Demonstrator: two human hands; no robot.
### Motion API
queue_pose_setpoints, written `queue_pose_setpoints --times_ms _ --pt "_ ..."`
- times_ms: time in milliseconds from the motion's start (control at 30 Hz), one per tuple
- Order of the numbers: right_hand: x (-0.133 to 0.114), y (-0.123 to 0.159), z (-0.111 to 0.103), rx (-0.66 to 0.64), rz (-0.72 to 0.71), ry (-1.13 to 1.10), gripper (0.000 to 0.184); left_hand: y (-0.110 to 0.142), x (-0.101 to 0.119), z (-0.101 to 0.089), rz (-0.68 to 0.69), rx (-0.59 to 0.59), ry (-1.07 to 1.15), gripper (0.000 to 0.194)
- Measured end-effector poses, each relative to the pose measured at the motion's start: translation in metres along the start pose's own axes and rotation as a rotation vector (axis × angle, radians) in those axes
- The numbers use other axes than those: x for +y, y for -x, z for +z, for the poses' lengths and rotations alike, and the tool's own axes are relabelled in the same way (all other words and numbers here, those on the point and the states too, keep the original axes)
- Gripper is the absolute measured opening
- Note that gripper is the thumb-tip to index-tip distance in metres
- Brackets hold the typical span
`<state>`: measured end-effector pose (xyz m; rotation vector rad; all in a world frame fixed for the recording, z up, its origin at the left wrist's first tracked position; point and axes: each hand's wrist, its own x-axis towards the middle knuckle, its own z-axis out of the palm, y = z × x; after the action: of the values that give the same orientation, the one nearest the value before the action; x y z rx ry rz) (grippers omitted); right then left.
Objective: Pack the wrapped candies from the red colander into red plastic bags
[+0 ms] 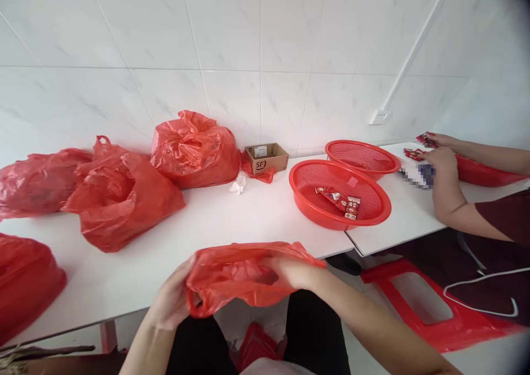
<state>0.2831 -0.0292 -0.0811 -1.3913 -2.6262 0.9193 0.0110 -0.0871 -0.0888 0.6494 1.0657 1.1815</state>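
I hold a crumpled red plastic bag over my lap at the front edge of the white table. My left hand grips the bag's left end, fingers wrapped round the plastic. My right hand clutches its upper right part, fingers closed into the folds. What the bag contains is hidden.
Several filled red bags sit at the left and back of the table. A small cardboard box stands by the wall. A red basket holds a few red packets; a second basket lies behind. A co-worker's hands handle packets at right. A red stool stands below.
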Motion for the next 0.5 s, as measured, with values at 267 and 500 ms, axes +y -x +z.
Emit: queue_pose_setpoints --times_ms 267,500 --pt "0.043 0.002 -0.042 -0.140 0.045 -0.116 0.059 -0.008 -0.005 -0.013 0.085 0.025 0.102 0.055" --pt "0.064 -0.006 -0.050 -0.217 -0.072 -0.283 0.081 -0.026 -0.026 -0.003 0.444 0.152 -0.974 0.030"
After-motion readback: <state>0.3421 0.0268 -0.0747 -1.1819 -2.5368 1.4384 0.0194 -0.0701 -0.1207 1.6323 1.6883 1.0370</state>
